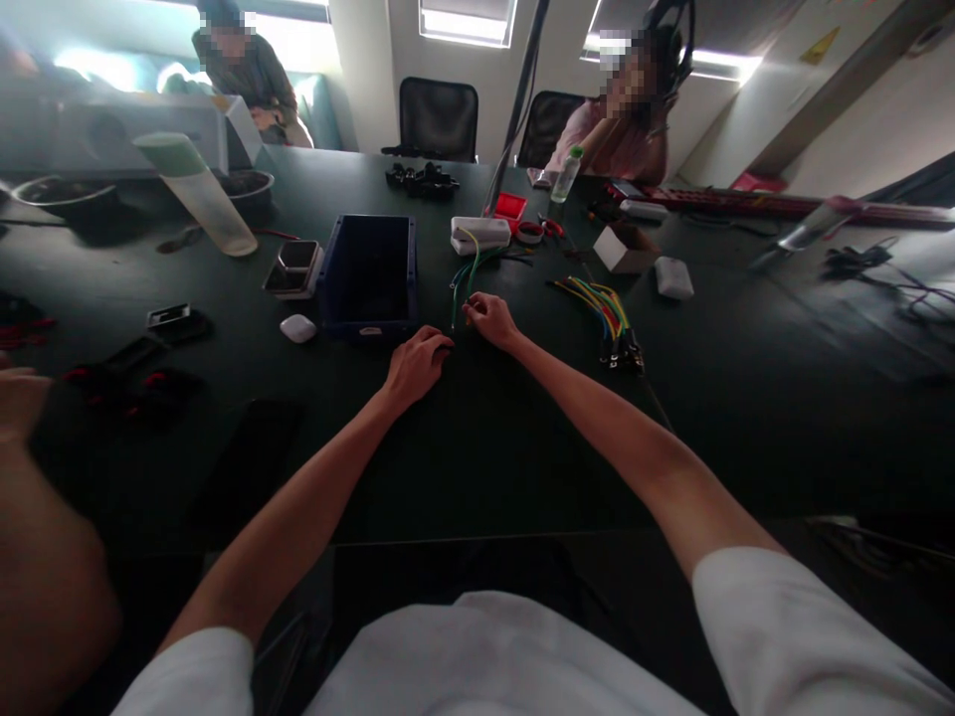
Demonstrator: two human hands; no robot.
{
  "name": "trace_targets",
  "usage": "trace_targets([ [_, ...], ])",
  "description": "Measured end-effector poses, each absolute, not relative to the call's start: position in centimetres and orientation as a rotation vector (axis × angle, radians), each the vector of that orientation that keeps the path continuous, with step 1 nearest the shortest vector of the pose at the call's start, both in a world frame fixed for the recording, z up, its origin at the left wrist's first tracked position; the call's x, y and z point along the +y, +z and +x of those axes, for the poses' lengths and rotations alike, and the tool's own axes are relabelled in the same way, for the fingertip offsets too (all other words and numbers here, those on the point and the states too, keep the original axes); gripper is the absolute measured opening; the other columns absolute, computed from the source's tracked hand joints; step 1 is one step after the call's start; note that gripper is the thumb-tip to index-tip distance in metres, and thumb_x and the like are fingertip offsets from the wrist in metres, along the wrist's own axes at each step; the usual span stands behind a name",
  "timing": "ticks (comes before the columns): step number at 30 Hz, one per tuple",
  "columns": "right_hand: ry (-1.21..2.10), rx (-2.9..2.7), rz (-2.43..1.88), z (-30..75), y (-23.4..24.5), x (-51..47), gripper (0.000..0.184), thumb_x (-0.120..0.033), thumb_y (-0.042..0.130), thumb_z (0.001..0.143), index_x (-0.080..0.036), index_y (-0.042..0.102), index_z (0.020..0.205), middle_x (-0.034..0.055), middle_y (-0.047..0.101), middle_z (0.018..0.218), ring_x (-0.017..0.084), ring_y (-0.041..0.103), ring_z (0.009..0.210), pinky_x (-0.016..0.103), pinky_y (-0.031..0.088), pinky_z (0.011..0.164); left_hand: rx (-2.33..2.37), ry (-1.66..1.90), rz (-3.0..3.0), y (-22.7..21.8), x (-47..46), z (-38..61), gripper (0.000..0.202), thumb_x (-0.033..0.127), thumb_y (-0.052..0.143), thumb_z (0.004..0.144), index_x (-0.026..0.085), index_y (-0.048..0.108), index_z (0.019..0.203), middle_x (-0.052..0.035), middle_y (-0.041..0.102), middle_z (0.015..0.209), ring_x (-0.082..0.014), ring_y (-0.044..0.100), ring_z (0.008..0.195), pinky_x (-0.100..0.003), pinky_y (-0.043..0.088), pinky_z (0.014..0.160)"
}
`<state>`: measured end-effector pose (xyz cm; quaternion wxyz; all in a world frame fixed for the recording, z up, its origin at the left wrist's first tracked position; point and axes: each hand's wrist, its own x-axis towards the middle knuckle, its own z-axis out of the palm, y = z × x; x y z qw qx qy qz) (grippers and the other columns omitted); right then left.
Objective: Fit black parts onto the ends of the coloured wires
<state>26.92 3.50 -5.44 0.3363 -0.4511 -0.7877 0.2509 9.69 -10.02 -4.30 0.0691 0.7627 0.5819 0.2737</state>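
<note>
A person in a white shirt works with two bare hands over a dark bench [507, 457], seen from above. The right hand [492, 318] is nearly closed, thumb and fingertips pinched narrow on a green wire [478, 255]; the exact contact is too small to make out. The left hand [418, 366] rests low at the right hand's 8 o'clock, fingers curled, a dark patch by its thumb; whether it grips anything, one cannot tell.

The green wire lies ahead of the gap between the hands, its bowed long axis running roughly from 12 to 6 o'clock, the near end down at the right hand's fingertips. Just beside them, a wire end [453, 326] points toward 6 o'clock. Beyond, at 12 o'clock from the right hand, sits a white power strip [481, 235].

At the right hand's 3 o'clock lies a bundle of coloured wires [613, 310], stretched from 11 to 5 o'clock, metal terminals at the 5 o'clock end. A blue bin [367, 329] stands near the left hand, toward 11 o'clock; an open white box [619, 253] is at the right hand's 2 o'clock.
</note>
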Motion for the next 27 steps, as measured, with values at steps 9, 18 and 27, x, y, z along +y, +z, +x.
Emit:
trace_targets([
  [9, 0.651, -2.105, -1.210, 28.2, -3.9, 0.0, 0.017, -0.032, 0.056, 0.089, -0.018, 0.060, 0.080, 0.0021, 0.068, 0.073, 0.014, 0.062, 0.062, 0.024, 0.043, 0.061, 1.784, 0.769, 2.285, -4.3, -10.1, 9.8, 0.025, 0.025, 0.052, 0.092, 0.024, 0.070, 0.110, -0.0064, 0.064, 0.117, -0.0217, 0.066, 0.092, -0.033, 0.051, 0.074],
  [18, 0.778, -2.005, -1.179, 29.9, -4.1, -1.6, 0.018, -0.033, 0.057, 0.089, -0.019, 0.055, 0.077, 0.0007, 0.066, 0.068, 0.012, 0.061, 0.054, 0.022, 0.045, 0.054, 1.789, 0.742, 2.294, -4.2, -10.3, 9.8, 0.025, 0.027, 0.052, 0.092, 0.026, 0.069, 0.109, -0.0055, 0.065, 0.115, -0.0224, 0.066, 0.092, -0.033, 0.050, 0.074],
  [27, 0.893, -1.852, -1.084, 32.1, -4.7, -2.8, 0.022, -0.041, 0.058, 0.087, -0.019, 0.057, 0.084, 0.0005, 0.065, 0.071, 0.012, 0.061, 0.056, 0.024, 0.050, 0.055, 1.796, 0.813, 2.263, -3.9, -10.5, 9.8, 0.024, 0.026, 0.051, 0.093, 0.025, 0.068, 0.110, -0.0054, 0.065, 0.112, -0.0193, 0.065, 0.086, -0.031, 0.048, 0.069],
])
